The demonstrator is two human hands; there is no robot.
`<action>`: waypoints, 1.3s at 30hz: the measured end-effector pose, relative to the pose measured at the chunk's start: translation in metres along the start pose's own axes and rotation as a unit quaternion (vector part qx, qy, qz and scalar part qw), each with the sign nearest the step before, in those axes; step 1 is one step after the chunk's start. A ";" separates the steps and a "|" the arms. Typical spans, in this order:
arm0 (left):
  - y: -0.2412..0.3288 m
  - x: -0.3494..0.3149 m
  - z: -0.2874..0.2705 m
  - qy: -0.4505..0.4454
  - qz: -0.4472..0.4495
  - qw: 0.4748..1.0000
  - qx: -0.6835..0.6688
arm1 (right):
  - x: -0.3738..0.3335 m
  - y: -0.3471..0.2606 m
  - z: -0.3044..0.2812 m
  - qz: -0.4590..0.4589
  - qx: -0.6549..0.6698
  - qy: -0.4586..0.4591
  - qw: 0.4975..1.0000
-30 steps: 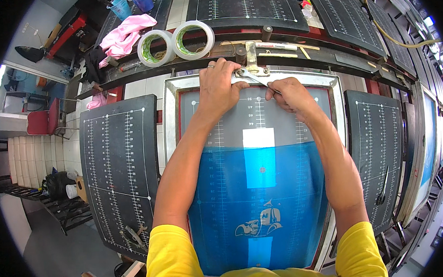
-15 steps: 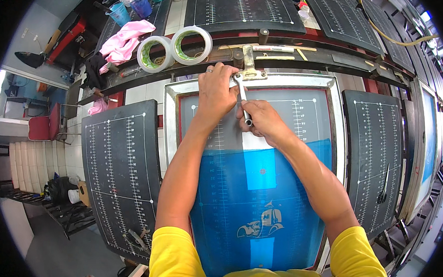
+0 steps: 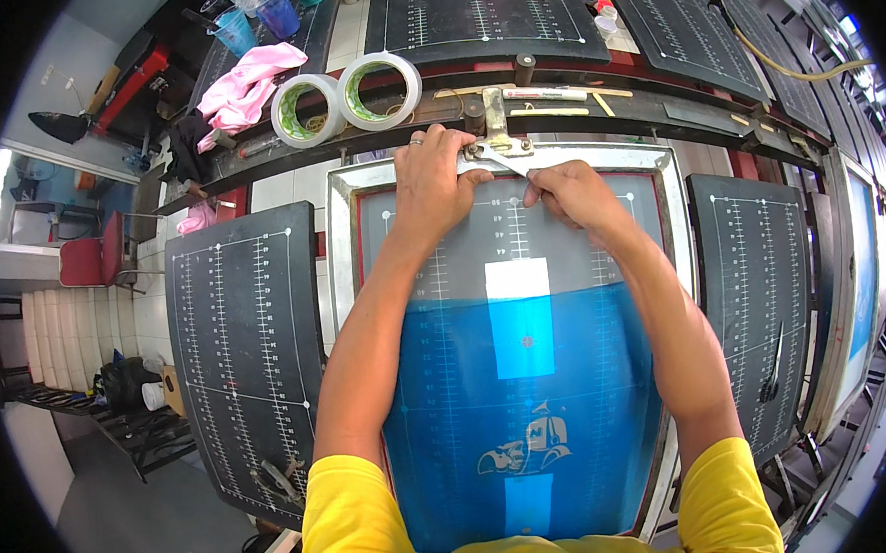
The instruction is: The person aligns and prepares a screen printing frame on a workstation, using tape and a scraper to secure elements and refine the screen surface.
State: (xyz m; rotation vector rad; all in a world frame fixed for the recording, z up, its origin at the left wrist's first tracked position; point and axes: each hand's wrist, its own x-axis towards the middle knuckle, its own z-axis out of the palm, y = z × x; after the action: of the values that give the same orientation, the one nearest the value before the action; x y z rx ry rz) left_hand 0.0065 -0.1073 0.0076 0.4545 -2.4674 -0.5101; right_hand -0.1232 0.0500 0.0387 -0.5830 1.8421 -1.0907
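R hand (image 3: pixel 571 192) pinches one end of combo wrench (image 3: pixel 504 161), other end @ L bolt (image 3: pixel 474 151) of metal bracket (image 3: pixel 496 121), w/ L hand (image 3: pixel 436 182) curled over top rail of screen frame (image 3: pixel 669 210), can't tell its exact grip.

Bare forearms (image 3: pixel 371 330) stretched forward, left hand (image 3: pixel 436 182) back-up, right hand (image 3: pixel 574 192) curled in a grip

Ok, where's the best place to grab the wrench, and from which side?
Probably by its lower right end, coming from the right. The long, slim wrench slants down from the bracket toward the right hand, which holds that end; the left hand crowds the upper end.
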 end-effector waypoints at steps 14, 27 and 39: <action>0.000 0.000 0.000 -0.007 -0.011 1.000 -0.008 | 0.018 -0.014 -0.009 0.024 -0.041 -0.049 0.998; -0.001 -0.001 0.000 -0.005 -0.012 1.000 0.003 | -0.017 0.025 0.022 -0.033 0.080 0.056 0.995; 0.001 0.000 0.000 -0.009 -0.011 1.000 0.004 | -0.024 0.024 -0.036 0.042 0.133 0.000 0.990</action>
State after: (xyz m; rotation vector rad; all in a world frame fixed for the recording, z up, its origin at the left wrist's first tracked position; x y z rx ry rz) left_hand 0.0056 -0.1062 0.0081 0.4839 -2.4839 -0.5155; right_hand -0.1417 0.0959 0.0373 -0.3455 1.6692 -1.2540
